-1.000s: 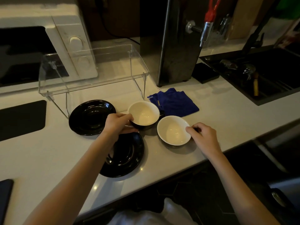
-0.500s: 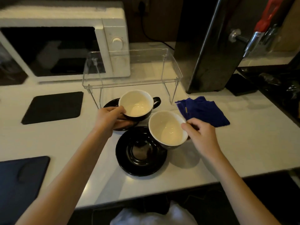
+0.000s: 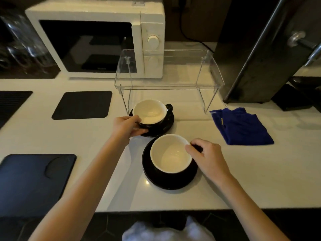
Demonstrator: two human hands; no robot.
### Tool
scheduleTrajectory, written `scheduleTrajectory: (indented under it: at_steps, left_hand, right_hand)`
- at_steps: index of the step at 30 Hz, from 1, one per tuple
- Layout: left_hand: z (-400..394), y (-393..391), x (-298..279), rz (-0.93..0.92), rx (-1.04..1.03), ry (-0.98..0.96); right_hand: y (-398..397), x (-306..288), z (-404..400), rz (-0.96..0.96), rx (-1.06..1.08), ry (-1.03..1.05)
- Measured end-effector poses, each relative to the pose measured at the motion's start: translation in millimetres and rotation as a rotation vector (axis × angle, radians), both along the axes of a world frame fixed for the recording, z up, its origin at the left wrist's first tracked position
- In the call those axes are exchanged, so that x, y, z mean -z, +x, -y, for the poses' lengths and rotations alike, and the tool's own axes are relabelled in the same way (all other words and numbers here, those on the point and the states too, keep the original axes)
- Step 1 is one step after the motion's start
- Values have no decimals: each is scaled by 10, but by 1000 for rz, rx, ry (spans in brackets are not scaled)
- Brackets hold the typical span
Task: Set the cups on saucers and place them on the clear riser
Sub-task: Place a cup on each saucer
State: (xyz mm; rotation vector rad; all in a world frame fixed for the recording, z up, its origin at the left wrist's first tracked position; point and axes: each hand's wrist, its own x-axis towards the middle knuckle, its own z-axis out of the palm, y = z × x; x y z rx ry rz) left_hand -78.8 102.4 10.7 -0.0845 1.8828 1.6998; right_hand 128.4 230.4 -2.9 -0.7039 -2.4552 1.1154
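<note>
- While both cups sit on saucers on the white countertop (image 3: pixel 260 171), I log the far black glossy ceramic cup with cream interior (image 3: pixel 149 112): upright, mouth up, handle pointing right, on a round black glossy saucer (image 3: pixel 165 126) just before the clear acrylic riser (image 3: pixel 166 84).
- My left hand (image 3: pixel 125 125): fingers pinching that cup's left wall and the saucer's edge.
- Near black cream-lined cup (image 3: pixel 171 153): tilted slightly toward me, handle right, on the second black round saucer (image 3: pixel 156 180).
- My right hand (image 3: pixel 206 155): fingers closed on the handle.
- Folded blue cloth (image 3: pixel 241 126): right, apart.
</note>
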Motion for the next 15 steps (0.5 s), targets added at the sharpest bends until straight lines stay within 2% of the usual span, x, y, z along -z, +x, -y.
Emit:
scheduleTrajectory:
  at_steps: [5, 12, 15]
  left_hand:
    - [-6, -44, 16, 17, 5, 10]
    - [-53, -63, -1, 23, -1, 19]
    - [-86, -76, -7, 26, 2, 9]
  right_hand:
    - [-3, -20, 4, 35, -15, 20]
    - [19, -49, 37, 102, -19, 173]
    - [36, -36, 40, 77, -7, 114]
